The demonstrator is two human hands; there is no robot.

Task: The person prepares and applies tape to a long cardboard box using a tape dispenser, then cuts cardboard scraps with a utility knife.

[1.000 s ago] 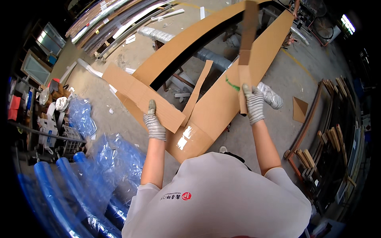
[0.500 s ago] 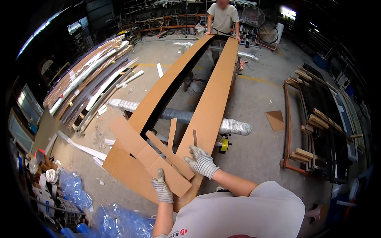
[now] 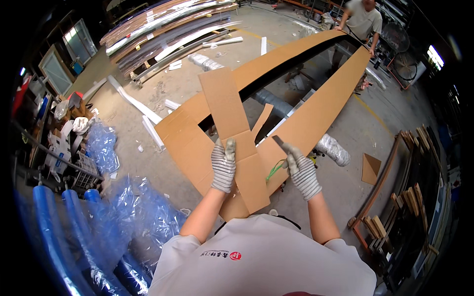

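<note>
My left hand, in a striped work glove, is closed on the left edge of a long creased cardboard strip. This strip lies tilted across the near end of a long frame covered with cardboard. My gloved right hand is closed around a short, flat, dark blade that points up and left over the frame's right side. A green cord shows beside that hand. A narrow curved cardboard offcut lies just beyond the strip.
A co-worker stands at the frame's far end, hands on it. Wrapped long profiles are stacked at the far left. Blue plastic film and blue rolls lie near left. A rack with dark panels stands at right.
The view has swung right. My left hand has shifted up along the cardboard strip, which now stands more upright in view. My right hand with the blade has moved off to the right, away from the strip.
</note>
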